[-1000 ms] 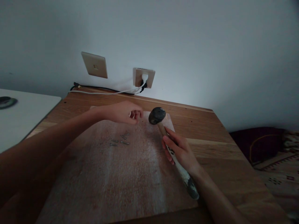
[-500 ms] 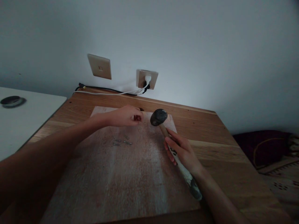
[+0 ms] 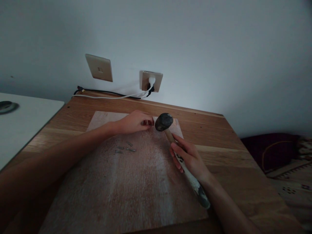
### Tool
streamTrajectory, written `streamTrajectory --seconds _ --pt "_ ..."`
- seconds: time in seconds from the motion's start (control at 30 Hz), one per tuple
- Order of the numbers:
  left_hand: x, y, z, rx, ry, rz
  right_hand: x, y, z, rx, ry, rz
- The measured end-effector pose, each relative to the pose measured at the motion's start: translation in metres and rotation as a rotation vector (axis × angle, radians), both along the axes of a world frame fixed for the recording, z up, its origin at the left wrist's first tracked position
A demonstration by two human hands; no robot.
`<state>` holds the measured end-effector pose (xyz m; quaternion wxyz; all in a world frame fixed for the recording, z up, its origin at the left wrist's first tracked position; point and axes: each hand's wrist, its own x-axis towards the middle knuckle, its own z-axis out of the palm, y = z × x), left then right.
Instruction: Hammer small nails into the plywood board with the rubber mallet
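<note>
My left hand (image 3: 138, 123) is closed in a pinch over the far part of a worn, whitish-brown wooden board (image 3: 136, 185). A tiny pale speck shows at its fingertips, too small to make out. Wrapped round the shaft of a hammer (image 3: 187, 172), my right hand (image 3: 188, 156) holds it tilted above the board's right side. Its dark, rounded head (image 3: 164, 122) is just to the right of my left fingertips, and the lower handle is paint-stained. Several thin metal nails (image 3: 125, 148) lie loose on the board, nearer to me than my left hand.
The board lies on a wooden table (image 3: 219, 156) against a wall. Black and white cables (image 3: 104, 94) run along its back edge to a wall socket (image 3: 151, 81). On the left, a white surface (image 3: 29, 123) carries a dark ring-shaped object (image 3: 7, 107). Dark purple fabric (image 3: 270, 149) is at right.
My left hand has shifted slightly right, its fingertips now nearer the hammer head. My right hand still grips the hammer in almost the same place. The view has shifted slightly.
</note>
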<state>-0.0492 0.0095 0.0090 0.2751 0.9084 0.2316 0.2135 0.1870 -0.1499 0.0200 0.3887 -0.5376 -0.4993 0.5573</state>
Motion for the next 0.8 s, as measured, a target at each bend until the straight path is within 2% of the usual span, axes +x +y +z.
streamTrajectory --seconds 0.33,0.47,0.6,0.8 --pt "-0.001 0.001 -0.008 -0.106 -0.058 0.032 0.0 0.0 0.001 0.013 -0.002 0.013" --pt "0.0 0.001 -0.008 -0.154 -0.022 0.056 -0.002 0.0 0.002 0.009 -0.008 0.016" --pt "0.002 0.003 -0.01 -0.213 -0.042 0.104 -0.005 0.002 0.005 0.032 0.008 0.028" --pt "0.003 0.003 -0.017 -0.297 -0.111 0.106 -0.015 0.009 0.012 0.028 -0.018 0.072"
